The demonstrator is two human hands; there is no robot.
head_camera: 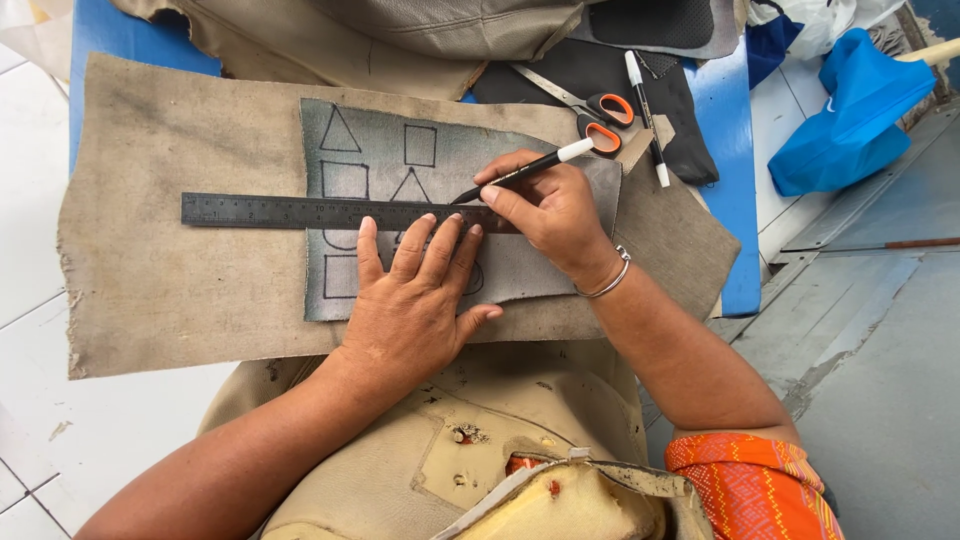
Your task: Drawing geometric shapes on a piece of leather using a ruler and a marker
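Left hand [415, 300] spread flat, fingertips pressing steel ruler [300, 211] down, pinning grey sheet [440, 200] marked with shapes against slipping. Just beyond ruler's right end, right hand [550, 215] pinching black marker [520, 172], tip at ruler's upper edge for straight guidance. Farther past ruler, orange-handled scissors [600, 120] parked, second pen [645, 115] beside.

Under my left hand [412, 300] lies a grey sheet [560, 270] marked with black triangles and squares, crossed by a dark steel ruler [260, 211]. My right hand [548, 210] holds a black, white-capped marker [520, 174]. Beyond it, orange-handled scissors [600, 120]; beneath, tan burlap [180, 270] on the blue tabletop [735, 150].
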